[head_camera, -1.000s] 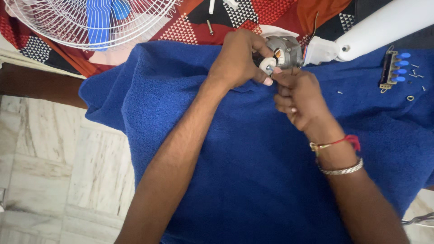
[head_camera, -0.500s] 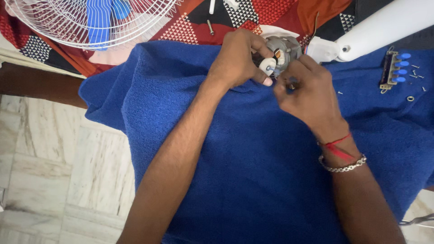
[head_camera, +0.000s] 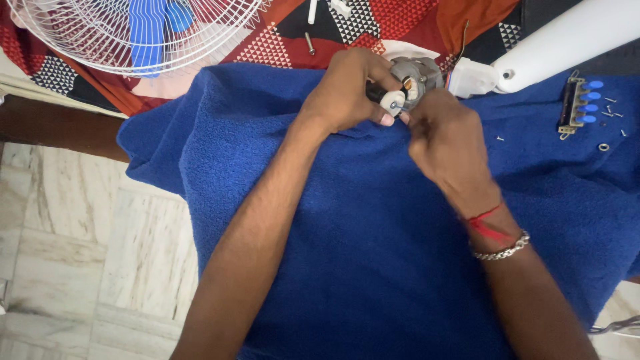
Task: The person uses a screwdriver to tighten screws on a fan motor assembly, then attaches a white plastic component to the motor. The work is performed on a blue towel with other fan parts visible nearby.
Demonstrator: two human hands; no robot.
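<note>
My left hand (head_camera: pixel 347 90) grips a small grey metal fan motor (head_camera: pixel 419 70) over a blue towel (head_camera: pixel 373 227), with a white knob and a dark part showing at its fingertips. My right hand (head_camera: pixel 445 137) is closed right beside the motor, its fingertips pinched at the white knob (head_camera: pixel 393 101). What those fingers hold is hidden. A red thread and a silver chain sit on the right wrist.
A white fan guard with blue blades (head_camera: pixel 137 30) lies at the top left on a patterned cloth. A white fan stand tube (head_camera: pixel 567 43) runs off the top right. A switch block with blue buttons (head_camera: pixel 579 105) and loose screws (head_camera: pixel 610 108) lie on the towel's right. Tiled floor at left.
My right hand has moved up and turned over the motor's end, its wrist rolling so the back of the hand now faces the camera. The left hand has kept its hold.
</note>
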